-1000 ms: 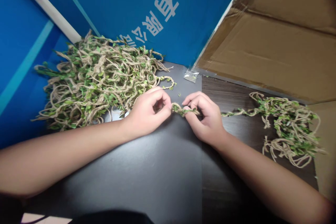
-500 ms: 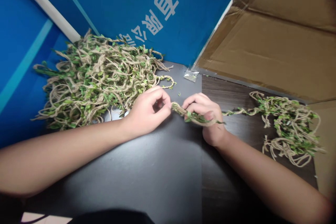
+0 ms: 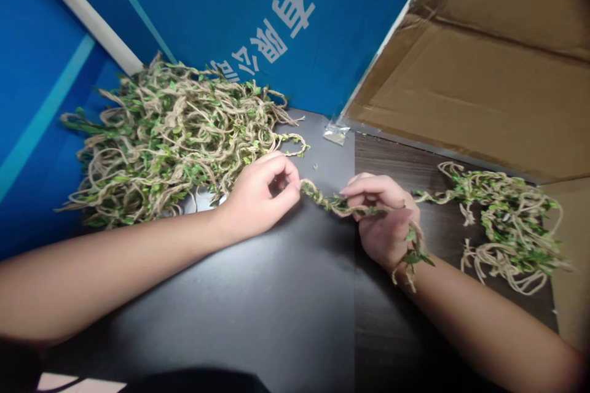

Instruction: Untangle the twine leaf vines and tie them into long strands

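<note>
Between thumb and index finger, my left hand (image 3: pixel 265 193) pinches one end of a leafy twine garland (image 3: pixel 329 201), a jute strand wound with small green leaves. My right hand (image 3: pixel 385 212) is loosely curled round the same strand farther along, thumb against it. The strand's frayed tail hangs over the base of the right thumb and wrist. A big tangled heap of similar garlands (image 3: pixel 179 135) lies just behind my left hand. Right of my right hand is a smaller bunch of garlands (image 3: pixel 511 215), with one strand reaching toward that hand.
Blue panels with white characters (image 3: pixel 295 9) rise behind the grey and dark wood-grain tabletop (image 3: pixel 276 307). Brown cardboard (image 3: pixel 498 86) stands at the back right. A small clear plastic packet (image 3: pixel 336 132) lies near the corner, and a white pole (image 3: pixel 87 12) leans at the left.
My right hand has moved right and turned more palm-up along the garland, whose tail now drapes over the wrist. My left hand has stayed in place, still pinching.
</note>
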A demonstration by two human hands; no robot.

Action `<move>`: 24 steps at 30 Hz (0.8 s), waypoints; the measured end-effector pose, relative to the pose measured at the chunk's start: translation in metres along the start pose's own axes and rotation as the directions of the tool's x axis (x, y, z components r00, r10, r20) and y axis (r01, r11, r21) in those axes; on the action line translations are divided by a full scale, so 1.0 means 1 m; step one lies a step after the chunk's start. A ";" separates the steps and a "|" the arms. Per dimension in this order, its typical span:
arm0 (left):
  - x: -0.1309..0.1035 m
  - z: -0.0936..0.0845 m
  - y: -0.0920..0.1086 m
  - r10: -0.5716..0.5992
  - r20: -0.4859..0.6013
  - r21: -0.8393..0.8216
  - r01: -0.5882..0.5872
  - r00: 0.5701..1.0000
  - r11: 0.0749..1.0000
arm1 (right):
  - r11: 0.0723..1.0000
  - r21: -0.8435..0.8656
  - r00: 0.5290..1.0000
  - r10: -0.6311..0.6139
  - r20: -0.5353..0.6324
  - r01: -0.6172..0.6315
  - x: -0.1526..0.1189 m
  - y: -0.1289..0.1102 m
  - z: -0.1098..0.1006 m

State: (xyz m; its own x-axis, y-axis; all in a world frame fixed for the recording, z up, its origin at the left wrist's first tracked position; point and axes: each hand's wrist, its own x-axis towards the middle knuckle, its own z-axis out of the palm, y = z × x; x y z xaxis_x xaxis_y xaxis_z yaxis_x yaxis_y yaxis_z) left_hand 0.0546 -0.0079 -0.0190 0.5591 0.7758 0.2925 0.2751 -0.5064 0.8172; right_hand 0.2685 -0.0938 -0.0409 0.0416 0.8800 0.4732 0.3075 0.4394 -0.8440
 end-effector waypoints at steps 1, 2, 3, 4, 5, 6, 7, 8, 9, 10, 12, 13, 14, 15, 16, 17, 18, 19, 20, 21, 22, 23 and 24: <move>0.000 0.000 0.000 -0.002 0.002 0.000 0.002 1.000 1.000 | 1.000 0.025 0.999 0.011 -0.039 -0.010 -0.001 0.000 0.001; 0.000 0.000 0.000 -0.003 0.003 0.000 0.003 1.000 1.000 | 0.999 0.049 0.997 0.010 -0.076 -0.006 -0.002 0.000 0.003; 0.000 0.000 0.000 -0.004 0.006 0.000 0.004 1.000 1.000 | 0.998 0.064 0.994 0.004 -0.106 0.003 -0.002 0.000 0.005; 0.000 0.000 0.000 -0.004 0.007 -0.001 0.004 1.000 1.000 | 0.998 0.065 0.993 0.005 -0.116 0.003 -0.002 -0.001 0.006; 0.000 0.000 0.000 -0.003 0.007 -0.004 0.003 1.000 1.000 | 0.997 0.073 0.993 0.018 -0.117 -0.009 -0.001 -0.001 0.008; 0.000 0.000 0.000 -0.003 0.007 -0.006 0.003 1.000 1.000 | 0.995 0.091 0.993 0.046 -0.109 -0.036 0.000 -0.003 0.009; 0.001 0.000 0.000 -0.004 0.008 -0.007 0.004 1.000 1.000 | 0.991 0.111 0.992 0.085 -0.095 -0.074 0.001 -0.004 0.009; 0.001 0.001 0.000 -0.006 0.012 -0.008 0.006 1.000 1.000 | 0.985 0.128 0.989 0.128 -0.078 -0.117 0.002 -0.005 0.009; 0.001 0.001 0.000 -0.008 0.014 -0.004 0.008 1.000 1.000 | 0.977 0.143 0.984 0.168 -0.057 -0.159 0.003 -0.006 0.009; 0.001 0.001 0.000 -0.009 0.018 0.003 0.009 1.000 1.000 | 0.968 0.160 0.979 0.202 -0.031 -0.195 0.004 -0.007 0.009; 0.000 0.001 0.000 -0.008 0.022 0.019 0.007 1.000 1.000 | 0.944 0.208 0.966 0.259 0.022 -0.258 0.005 -0.007 0.009; 0.000 0.001 0.000 -0.008 0.023 0.024 0.008 1.000 1.000 | 0.926 0.246 0.958 0.285 0.043 -0.286 0.005 -0.007 0.010; 0.000 0.001 0.000 -0.012 0.025 0.024 0.011 1.000 1.000 | 0.903 0.292 0.949 0.311 0.056 -0.314 0.007 -0.006 0.011; -0.001 0.001 0.000 -0.019 0.028 0.019 0.019 0.999 1.000 | 0.876 0.344 0.939 0.339 0.062 -0.339 0.008 -0.005 0.011; -0.001 0.001 0.000 -0.032 0.033 0.009 0.031 0.999 0.999 | 0.845 0.395 0.928 0.367 0.061 -0.361 0.011 -0.005 0.012; -0.001 0.001 0.000 -0.048 0.039 -0.003 0.049 0.998 0.999 | 0.813 0.441 0.916 0.397 0.058 -0.380 0.014 -0.004 0.012; -0.002 0.001 0.000 -0.066 0.045 -0.016 0.067 0.997 0.998 | 0.782 0.479 0.904 0.424 0.057 -0.397 0.017 -0.003 0.012; -0.002 0.001 0.000 -0.081 0.051 -0.027 0.082 0.995 0.996 | 0.755 0.509 0.892 0.447 0.062 -0.413 0.020 -0.002 0.012; -0.003 0.001 0.000 -0.090 0.053 -0.037 0.092 0.995 0.995 | 0.732 0.529 0.883 0.463 0.077 -0.430 0.023 -0.002 0.011; -0.003 0.002 -0.001 -0.095 0.052 -0.044 0.097 0.994 0.994 | 0.710 0.542 0.874 0.474 0.102 -0.449 0.025 -0.001 0.010; -0.003 0.002 -0.001 -0.094 0.049 -0.053 0.096 0.994 0.994 | 0.691 0.551 0.866 0.482 0.132 -0.468 0.027 -0.001 0.009; -0.003 0.002 -0.001 -0.088 0.046 -0.064 0.090 0.995 0.994 | 0.676 0.554 0.860 0.484 0.163 -0.486 0.029 0.000 0.009; -0.004 0.002 -0.001 -0.080 0.043 -0.075 0.083 0.996 0.994 | 0.667 0.553 0.855 0.483 0.189 -0.499 0.030 0.000 0.009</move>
State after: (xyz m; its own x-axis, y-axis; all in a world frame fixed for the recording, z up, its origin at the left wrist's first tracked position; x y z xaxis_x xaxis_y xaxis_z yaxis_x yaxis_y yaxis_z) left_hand 0.0541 -0.0111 -0.0223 0.5689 0.7965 0.2048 0.2607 -0.4108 0.8736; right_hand 0.2616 -0.0662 -0.0292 0.0044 0.9987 -0.0511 -0.3411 -0.0465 -0.9389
